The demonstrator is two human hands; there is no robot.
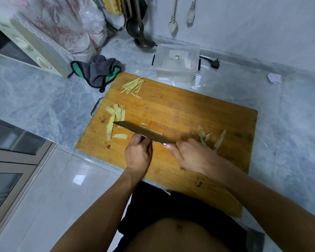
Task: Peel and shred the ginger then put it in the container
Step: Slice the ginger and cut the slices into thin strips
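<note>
A wooden cutting board lies on the counter. My right hand grips the handle of a cleaver, whose blade lies flat and points left. My left hand sits against the blade's near edge, fingers curled; a few ginger bits lie on the blade. Ginger slices lie at the board's left, a pile of ginger shreds at its far corner, and brown peels to the right. A clear plastic container stands beyond the board.
A grey and green cloth lies left of the board's far corner. A microwave stands at the far left. Ladles hang at the back wall. A black plug lies right of the container.
</note>
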